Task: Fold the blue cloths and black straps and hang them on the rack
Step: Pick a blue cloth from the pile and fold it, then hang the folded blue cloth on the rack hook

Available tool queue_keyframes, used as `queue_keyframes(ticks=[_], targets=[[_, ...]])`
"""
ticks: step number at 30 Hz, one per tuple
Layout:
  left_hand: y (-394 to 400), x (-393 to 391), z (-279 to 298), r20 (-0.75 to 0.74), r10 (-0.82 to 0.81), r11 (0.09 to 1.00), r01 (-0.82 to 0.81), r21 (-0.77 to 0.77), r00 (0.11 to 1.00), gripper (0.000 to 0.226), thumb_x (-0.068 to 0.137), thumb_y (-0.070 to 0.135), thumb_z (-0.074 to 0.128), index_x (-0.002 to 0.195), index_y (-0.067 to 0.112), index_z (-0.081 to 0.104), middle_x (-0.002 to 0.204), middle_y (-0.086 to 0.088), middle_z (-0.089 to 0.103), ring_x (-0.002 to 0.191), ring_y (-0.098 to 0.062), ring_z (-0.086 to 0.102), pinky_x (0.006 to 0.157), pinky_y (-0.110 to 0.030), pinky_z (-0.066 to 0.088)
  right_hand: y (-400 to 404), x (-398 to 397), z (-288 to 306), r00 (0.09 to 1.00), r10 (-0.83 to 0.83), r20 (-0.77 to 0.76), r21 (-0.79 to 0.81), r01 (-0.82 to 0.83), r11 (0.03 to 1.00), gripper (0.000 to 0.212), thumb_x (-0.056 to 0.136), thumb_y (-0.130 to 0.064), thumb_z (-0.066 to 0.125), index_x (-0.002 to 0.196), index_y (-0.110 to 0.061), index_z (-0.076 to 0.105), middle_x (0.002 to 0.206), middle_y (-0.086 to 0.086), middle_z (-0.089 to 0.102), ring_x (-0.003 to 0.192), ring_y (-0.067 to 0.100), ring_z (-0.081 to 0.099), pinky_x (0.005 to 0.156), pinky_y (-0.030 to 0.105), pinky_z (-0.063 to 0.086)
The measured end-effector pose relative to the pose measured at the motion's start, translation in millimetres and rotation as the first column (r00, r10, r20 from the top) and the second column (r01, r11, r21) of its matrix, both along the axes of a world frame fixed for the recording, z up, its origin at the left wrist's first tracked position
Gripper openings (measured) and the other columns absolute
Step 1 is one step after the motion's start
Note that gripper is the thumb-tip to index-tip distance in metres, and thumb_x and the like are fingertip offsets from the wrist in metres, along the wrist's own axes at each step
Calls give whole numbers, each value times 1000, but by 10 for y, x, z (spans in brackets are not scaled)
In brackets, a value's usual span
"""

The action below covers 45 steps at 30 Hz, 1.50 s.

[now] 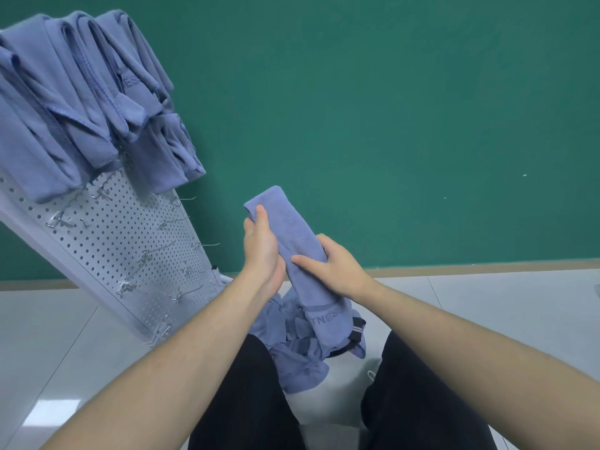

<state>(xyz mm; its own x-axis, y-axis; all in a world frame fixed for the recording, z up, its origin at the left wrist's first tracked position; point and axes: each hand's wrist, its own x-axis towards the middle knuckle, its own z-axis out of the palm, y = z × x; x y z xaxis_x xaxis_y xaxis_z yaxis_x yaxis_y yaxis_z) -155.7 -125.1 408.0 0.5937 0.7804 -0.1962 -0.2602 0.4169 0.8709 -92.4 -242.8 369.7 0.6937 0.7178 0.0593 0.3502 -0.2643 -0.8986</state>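
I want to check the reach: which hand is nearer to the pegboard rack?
Left. The left hand grips the folded blue cloth on the side facing the pegboard rack; the right hand holds the cloth on the far side.

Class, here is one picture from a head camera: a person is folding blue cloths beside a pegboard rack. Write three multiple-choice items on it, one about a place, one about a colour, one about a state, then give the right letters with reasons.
1. Where do the finished folded cloths hang?
A. At the top of the pegboard rack
B. On the green wall
C. Over the person's knee

2. What colour is the wall behind the rack?
A. White
B. Green
C. Red

3. How is the cloth in the person's hands being held?
A. By the left hand only
B. By both hands
C. It lies on the floor, untouched

Answers:
1 A, since the hung cloths drape from the upper hooks of the pegboard rack.
2 B, since the wall is plainly green.
3 B, since the left hand and the right hand each grip the folded cloth.
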Motion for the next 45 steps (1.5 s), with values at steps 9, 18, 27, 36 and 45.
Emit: queue_keyframes(ticks=[9, 18, 27, 36, 45], targets=[[518, -183, -247, 69, 131, 968, -112, -224, 989, 49, 106, 43, 39, 143, 10, 42, 136, -13, 61, 116, -22, 65, 82, -34, 57, 399, 20, 14, 991, 109, -79, 113, -99, 989, 44, 94, -16, 65, 129, -32, 44, 111, 9, 68, 90, 13, 61, 92, 35, 49], [1146, -776, -350, -250, 196, 977, -168, 130, 948, 34, 95, 1, 51, 120, 24, 44, 117, -9, 57, 96, -17, 58, 81, -30, 50, 1112, 299, 326, 922, 387, -20, 61, -385, 921, 37, 92, 1, 55, 103, -31, 39, 76, 5, 54, 66, 19, 42, 67, 35, 38], [1550, -950, 160, -618, 34, 550, 501, 668, 786, 30, 93, 37, 66, 121, 33, 58, 110, 19, 68, 104, -1, 64, 95, -24, 48, 1862, 194, 803, 752, 651, 106, -31, -652, 758, 27, 77, -15, 57, 89, -26, 36, 84, 13, 46, 75, 18, 36, 68, 39, 36], [1967, -969, 335, -296, 17, 894, 118, 432, 955, 17, 97, 21, 63, 109, 9, 65, 98, -9, 76, 94, -26, 71, 83, -34, 55, 2255, 197, 728, 745, 561, 360, 80, -624, 777, 37, 89, -36, 71, 115, -15, 54, 108, -8, 59, 102, 9, 56, 99, 32, 45], [2164, -933, 423, -74, -46, 987, 57, 150, 996, 58, 86, 31, 59, 134, 0, 57, 130, -29, 61, 106, -37, 64, 79, -47, 59, 2582, 169, 603, 725, 255, 640, 110, -414, 904, 55, 73, -46, 56, 126, -32, 61, 127, -17, 62, 112, 14, 55, 96, 45, 44]])
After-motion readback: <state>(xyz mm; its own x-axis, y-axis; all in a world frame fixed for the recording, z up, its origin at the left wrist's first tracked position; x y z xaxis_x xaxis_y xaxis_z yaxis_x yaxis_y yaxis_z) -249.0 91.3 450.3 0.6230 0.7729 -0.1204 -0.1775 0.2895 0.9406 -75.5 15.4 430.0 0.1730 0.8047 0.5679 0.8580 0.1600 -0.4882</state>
